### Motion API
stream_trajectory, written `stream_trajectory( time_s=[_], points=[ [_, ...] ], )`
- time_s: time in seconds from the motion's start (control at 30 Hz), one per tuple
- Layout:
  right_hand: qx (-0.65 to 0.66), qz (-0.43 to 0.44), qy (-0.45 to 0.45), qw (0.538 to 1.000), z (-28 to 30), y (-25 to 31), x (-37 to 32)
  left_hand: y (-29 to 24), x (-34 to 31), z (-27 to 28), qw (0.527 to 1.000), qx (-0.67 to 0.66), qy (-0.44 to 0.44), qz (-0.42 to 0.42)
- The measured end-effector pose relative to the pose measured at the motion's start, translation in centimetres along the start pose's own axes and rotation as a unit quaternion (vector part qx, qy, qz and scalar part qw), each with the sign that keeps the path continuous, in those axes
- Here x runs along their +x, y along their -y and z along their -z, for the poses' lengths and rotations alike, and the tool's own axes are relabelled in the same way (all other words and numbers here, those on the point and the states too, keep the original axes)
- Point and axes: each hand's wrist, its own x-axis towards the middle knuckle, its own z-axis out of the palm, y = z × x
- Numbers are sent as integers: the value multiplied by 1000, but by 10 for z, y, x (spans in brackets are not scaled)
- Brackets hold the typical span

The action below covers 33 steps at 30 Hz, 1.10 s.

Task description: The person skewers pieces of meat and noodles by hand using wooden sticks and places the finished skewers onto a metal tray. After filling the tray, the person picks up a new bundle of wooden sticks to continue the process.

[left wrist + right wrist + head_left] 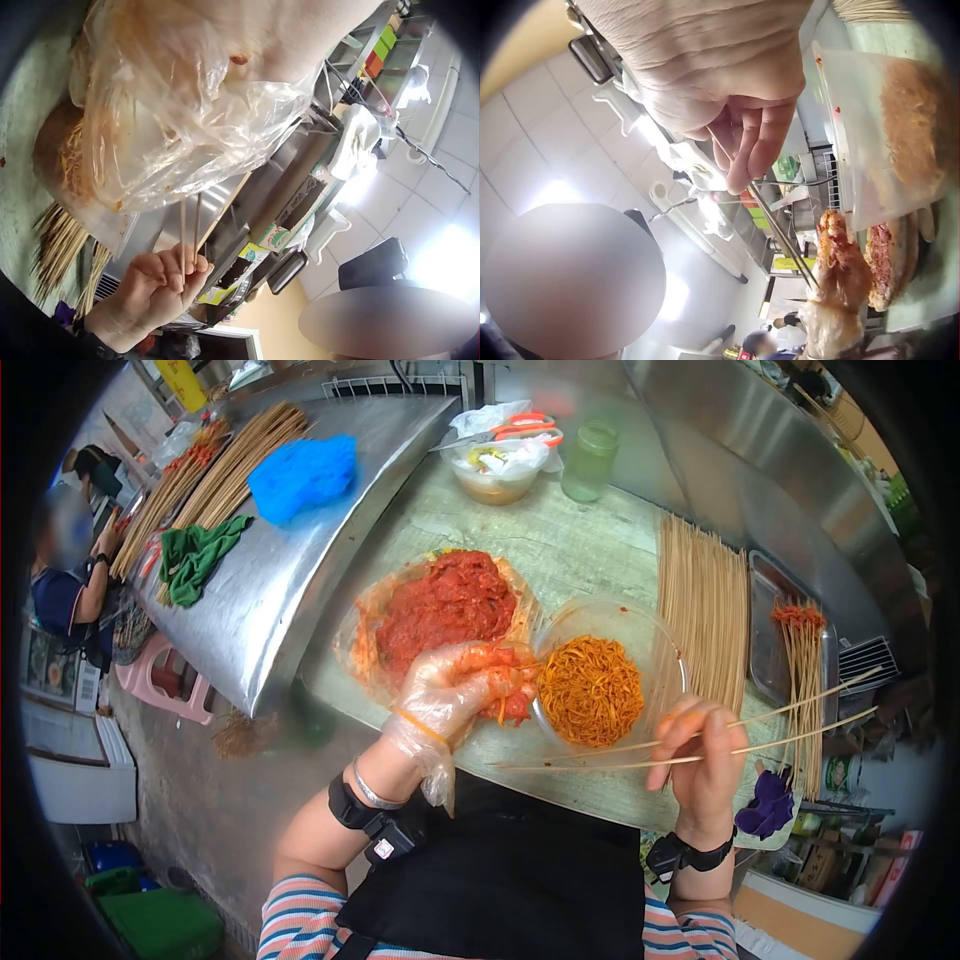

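My left hand (455, 690) wears a clear plastic glove, held on by an orange rubber band, and its fingers are smeared red. It grips a bit of red, sauce-coated meat (515, 705) between the meat pile and the tub. My right hand (705, 745) is bare and pinches two thin bamboo skewers (600, 764), whose tips point left below the tub. A heap of red marinated meat (450, 605) lies on a plastic bag behind the left hand. Orange-brown seasoned shreds (590, 690) fill part of the round clear tub (655, 630) between the hands.
Rows of bare skewers (700, 610) lie right of the tub. Loaded skewers (800, 690) rest over a metal tray (765, 575). A bowl (495, 485) with orange-handled scissors and a green glass jar (591, 460) stand behind. Another person (75, 585) sits at the steel table (270, 565).
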Motion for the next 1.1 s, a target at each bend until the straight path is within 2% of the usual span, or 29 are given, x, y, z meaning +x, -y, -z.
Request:
stream_trajectory(
  time_s=[0.13,0.17,0.27,0.4,0.5,0.63,0.73,0.93,1.03,1.1],
  points=[
    [45,57,-84,994,13,1,6,4,0,-2,1000,-24,-11,-17],
    [38,71,-111,991,15,2,7,3,2,7,999,20,41,-8],
    [37,83,-159,983,21,8,8,8,4,5,994,-105,14,17],
    [-31,81,-111,990,12,8,4,4,3,6,986,-164,40,14],
    [-35,87,-65,993,-3,6,6,-10,-3,-5,991,-132,-5,-15],
    [-98,96,-27,990,-18,7,10,-11,-6,3,989,-144,18,-16],
    [-102,119,-33,987,-24,6,9,-15,-9,0,984,-174,16,-30],
    [-232,186,0,955,-13,0,5,-16,-13,0,985,-172,26,-3],
    [-92,136,-73,984,-25,-1,12,-19,-15,-2,990,-136,31,-20],
    [-53,118,-88,988,-23,-2,16,-14,-13,3,986,-162,45,-18]
  ],
)
